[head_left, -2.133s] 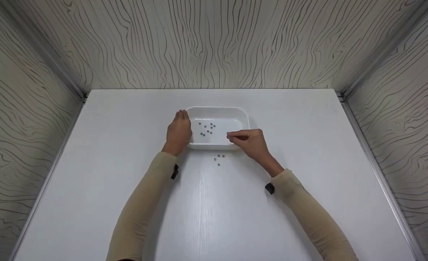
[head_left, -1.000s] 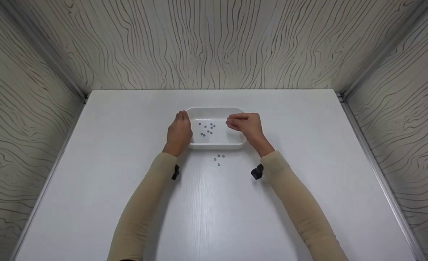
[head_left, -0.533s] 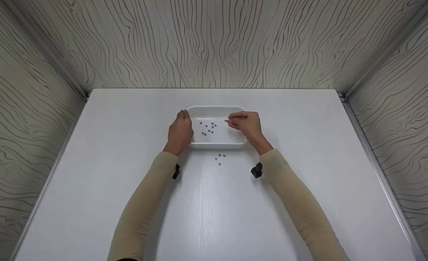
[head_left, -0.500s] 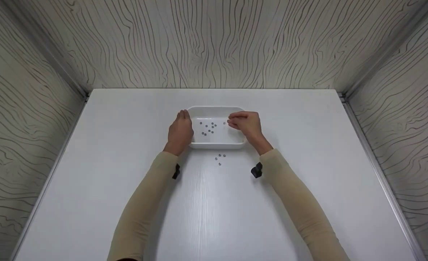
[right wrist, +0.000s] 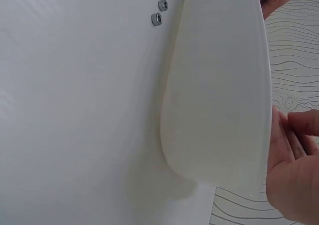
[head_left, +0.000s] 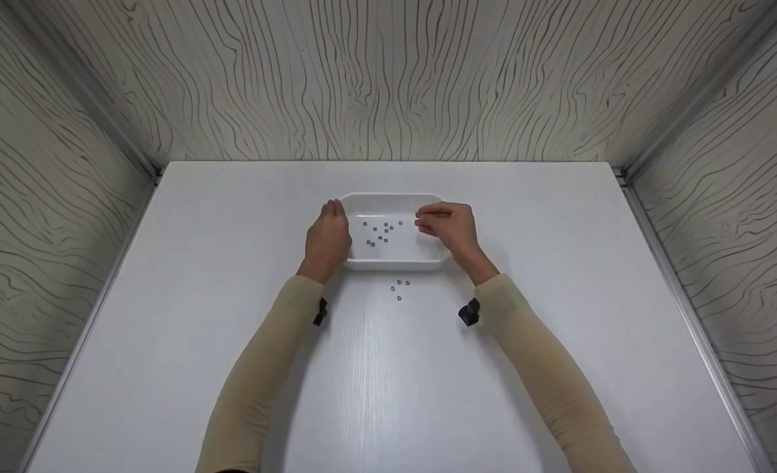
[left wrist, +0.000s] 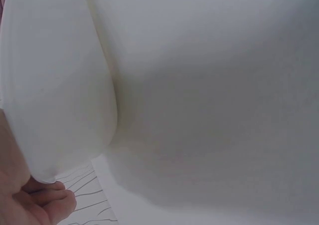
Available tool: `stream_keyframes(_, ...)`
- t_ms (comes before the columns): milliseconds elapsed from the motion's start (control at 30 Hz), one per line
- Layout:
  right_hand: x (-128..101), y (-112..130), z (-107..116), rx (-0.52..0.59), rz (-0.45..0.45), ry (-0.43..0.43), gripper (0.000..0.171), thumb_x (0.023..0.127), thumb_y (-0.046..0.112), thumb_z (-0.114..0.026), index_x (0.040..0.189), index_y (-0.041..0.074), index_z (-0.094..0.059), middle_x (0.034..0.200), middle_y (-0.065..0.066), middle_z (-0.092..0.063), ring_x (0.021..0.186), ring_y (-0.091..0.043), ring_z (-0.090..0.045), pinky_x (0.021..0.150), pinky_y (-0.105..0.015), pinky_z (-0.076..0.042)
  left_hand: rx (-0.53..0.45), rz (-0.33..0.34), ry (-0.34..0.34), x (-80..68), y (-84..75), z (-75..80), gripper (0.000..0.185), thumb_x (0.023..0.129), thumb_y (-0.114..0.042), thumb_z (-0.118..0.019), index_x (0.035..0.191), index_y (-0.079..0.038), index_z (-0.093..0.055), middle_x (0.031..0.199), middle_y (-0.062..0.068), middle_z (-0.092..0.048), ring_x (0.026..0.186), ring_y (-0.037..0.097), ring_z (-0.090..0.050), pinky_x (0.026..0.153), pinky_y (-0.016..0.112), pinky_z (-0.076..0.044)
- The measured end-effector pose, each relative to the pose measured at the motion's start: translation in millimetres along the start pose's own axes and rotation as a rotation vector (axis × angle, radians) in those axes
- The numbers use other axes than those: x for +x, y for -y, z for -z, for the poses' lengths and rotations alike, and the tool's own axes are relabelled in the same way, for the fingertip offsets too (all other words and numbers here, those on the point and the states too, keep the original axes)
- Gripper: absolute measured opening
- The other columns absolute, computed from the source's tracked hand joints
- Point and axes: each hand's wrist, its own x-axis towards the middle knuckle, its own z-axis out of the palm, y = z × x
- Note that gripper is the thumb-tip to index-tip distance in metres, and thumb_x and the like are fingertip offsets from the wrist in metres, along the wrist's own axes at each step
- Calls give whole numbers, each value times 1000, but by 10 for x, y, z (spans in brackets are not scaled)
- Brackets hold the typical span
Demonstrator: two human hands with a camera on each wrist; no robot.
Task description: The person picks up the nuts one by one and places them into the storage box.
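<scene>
Nut dropped; tray between hands.

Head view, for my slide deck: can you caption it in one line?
Left hand rests against a white dish of small metal nuts; right hand hovers over it, three nuts left on the table.

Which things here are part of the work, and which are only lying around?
Part of the work: white dish, small nuts in the dish, three nuts on the table, left hand, right hand.
Lying around: nothing else; only the table itself.
</scene>
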Motion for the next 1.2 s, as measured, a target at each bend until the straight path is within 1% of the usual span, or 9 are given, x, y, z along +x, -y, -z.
stream_keyframes(100, -29, 4, 20, -14, 6, 3, 18, 98, 7, -73, 115, 3, -77, 116, -16, -77, 100, -16, -79, 90, -26, -67, 4, 3, 4, -1, -1, 2, 51, 107, -6, -54, 152, 14, -41, 153, 31, -53, 144, 40, -55, 113, 43, -57)
stream_keyframes(233, -60, 15, 39, -50, 24, 9, 18, 98, 9, -73, 114, 3, -78, 116, -15, -78, 102, -17, -79, 91, -26, -67, 27, -6, -12, 5, 5, 0, 50, 107, -6, -53, 151, 15, -42, 151, 31, -55, 142, 40, -57, 108, 44, -60)
stream_keyframes(467, -168, 13, 67, -106, 101, 22, 21, 98, 11, -74, 116, 2, -77, 113, -14, -79, 96, -13, -78, 89, -26, -68, 41, -7, -29, -5, -4, -13, 50, 106, -6, -55, 150, 14, -44, 149, 31, -56, 139, 38, -60, 104, 41, -63)
stream_keyframes(600, -263, -14, 78, -122, 135, 48, 26, 97, 12, -74, 122, 2, -74, 115, -14, -78, 94, -12, -76, 85, -24, -68, 41, -12, -34, -5, -8, -19, 50, 106, -5, -55, 150, 14, -44, 149, 31, -57, 138, 38, -61, 101, 38, -65)
stream_keyframes(700, -350, -26, 77, -133, 170, 79, 29, 97, 11, -74, 126, 5, -72, 117, -14, -78, 94, -16, -76, 82, -23, -67, 46, -15, -46, 2, 0, -15, 49, 106, -5, -55, 150, 14, -44, 147, 31, -58, 137, 37, -63, 99, 38, -65)
stream_keyframes(833, -477, -53, 73, -199, 254, 106, 27, 96, 13, -77, 122, 7, -75, 114, -13, -78, 98, -22, -75, 82, -19, -64, 56, -23, -60, 7, 12, -20, 48, 106, -6, -56, 149, 15, -46, 145, 31, -59, 134, 37, -64, 97, 39, -66)
stream_keyframes(933, -575, -76, 71, -274, 315, 117, 23, 94, 15, -79, 116, 7, -77, 111, -9, -79, 100, -21, -74, 84, -19, -63, 56, -26, -53, 7, 13, -24, 49, 106, -6, -56, 149, 15, -46, 146, 31, -59, 135, 38, -64, 98, 40, -66)
stream_keyframes(1067, -699, -112, 71, -369, 416, 146, 17, 93, 13, -80, 110, 8, -79, 107, -7, -79, 98, -19, -74, 87, -28, -66, 54, -27, -42, 3, 10, -24, 49, 106, -6, -55, 149, 15, -45, 147, 31, -58, 135, 39, -64, 99, 42, -66)
stream_keyframes(1200, -789, -152, 79, -479, 576, 206, 15, 93, 7, -78, 108, 9, -78, 104, -8, -78, 94, -18, -74, 85, -39, -68, 65, -31, -56, 5, 12, -25, 49, 106, -6, -56, 149, 15, -46, 146, 31, -60, 133, 38, -65, 98, 41, -66)
